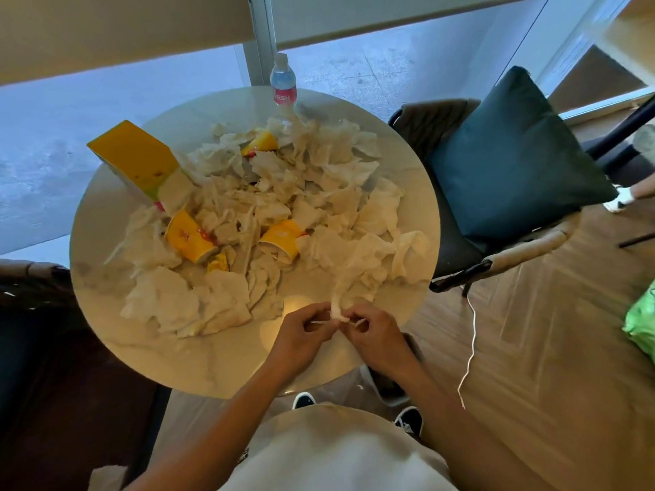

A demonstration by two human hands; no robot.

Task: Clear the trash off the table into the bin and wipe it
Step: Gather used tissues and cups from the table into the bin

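Both hands (336, 329) pinching twisted tissue (342, 299), long axis pointing away

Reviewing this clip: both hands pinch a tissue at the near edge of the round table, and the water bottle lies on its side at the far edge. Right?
Not quite. In the head view the water bottle stands upright at the far edge. The rest holds: the left hand and right hand pinch a tissue at the near edge of the round table.

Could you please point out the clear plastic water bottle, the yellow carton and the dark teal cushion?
Clear plastic water bottle (283, 92): head view, pink label.
Yellow carton (136, 154): head view, top face.
Dark teal cushion (514, 157): head view, centre.
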